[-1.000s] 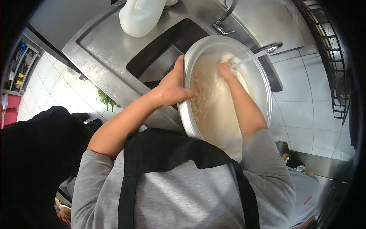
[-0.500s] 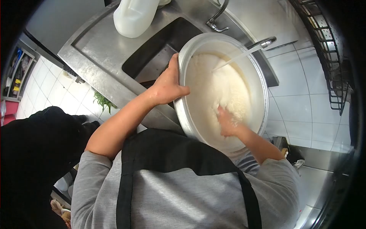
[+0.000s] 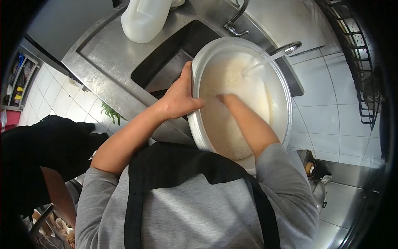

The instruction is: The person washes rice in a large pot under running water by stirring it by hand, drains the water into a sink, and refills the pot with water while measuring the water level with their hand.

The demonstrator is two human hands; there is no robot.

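A large metal pot [image 3: 279, 99] leans toward me over the sink, holding cloudy whitish water [image 3: 215, 124] and pale grains that look like rice [image 3: 242, 152]. My left hand [image 3: 179, 97] grips the pot's left rim, thumb over the edge and fingers along the outside. Inside the pot, my right hand [image 3: 224, 98] is sunk in the water past the wrist. Its fingers are hidden there, so what they hold does not show. A stream of water [image 3: 261, 64] runs from the tap [image 3: 293, 47] into the pot.
A dark sink basin [image 3: 166, 62] lies left of the pot, with a white plastic jug [image 3: 145, 20] behind it on the steel counter [image 3: 101, 62]. A black wire rack [image 3: 356, 50] hangs at right. Another person in dark clothes [image 3: 49, 145] stands at left.
My right hand has moved left and deeper into the water, its fingers now covered. The left hand keeps its grip on the rim. The other person's forearm has come into view at lower left.
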